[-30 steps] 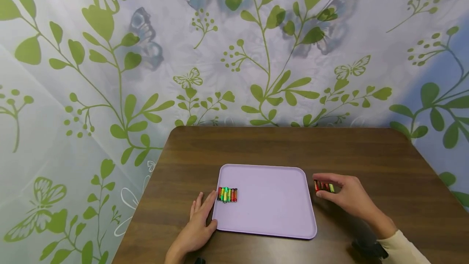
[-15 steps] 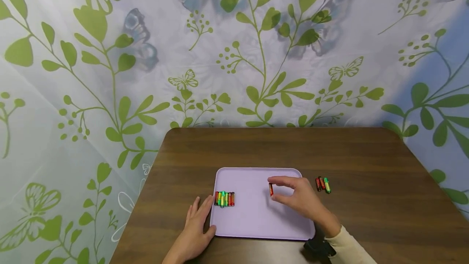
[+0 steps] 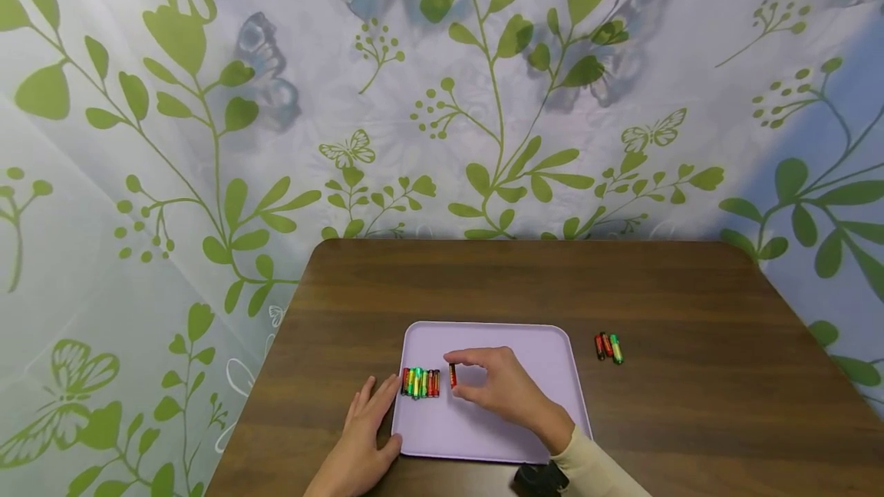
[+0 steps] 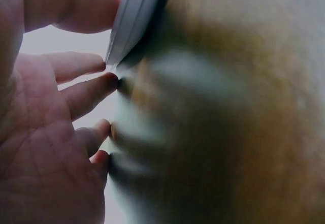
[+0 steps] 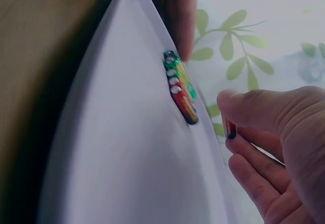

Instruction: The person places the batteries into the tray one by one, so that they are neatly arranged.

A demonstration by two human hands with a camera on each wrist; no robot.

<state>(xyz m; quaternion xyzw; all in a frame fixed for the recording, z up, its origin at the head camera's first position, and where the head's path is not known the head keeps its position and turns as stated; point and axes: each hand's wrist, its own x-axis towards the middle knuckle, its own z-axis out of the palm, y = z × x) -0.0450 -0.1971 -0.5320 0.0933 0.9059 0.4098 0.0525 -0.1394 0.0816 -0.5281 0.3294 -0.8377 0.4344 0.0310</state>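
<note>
A red and black battery [image 3: 453, 376] is pinched at its ends between the thumb and a finger of my right hand [image 3: 507, 390], over the lilac tray [image 3: 483, 436]. Just left of it, several red, green and yellow batteries [image 3: 420, 383] lie side by side in a row at the tray's left edge. My left hand [image 3: 362, 436] rests at that edge, thumb and fingertips touching the rim with fingers straight. In the right wrist view the pinched battery [image 5: 229, 127] is apart from the row [image 5: 182, 89].
Right of the tray, two red batteries [image 3: 603, 346] and one green battery [image 3: 616, 348] lie on the brown wooden table [image 3: 525, 282]. A patterned leaf-and-butterfly cloth [image 3: 387, 98] hangs behind the table's far edge.
My right hand picked up a red battery from the group on the table right of the tray and carried it left over the tray, close to the row. The left hand stays at the tray's edge.
</note>
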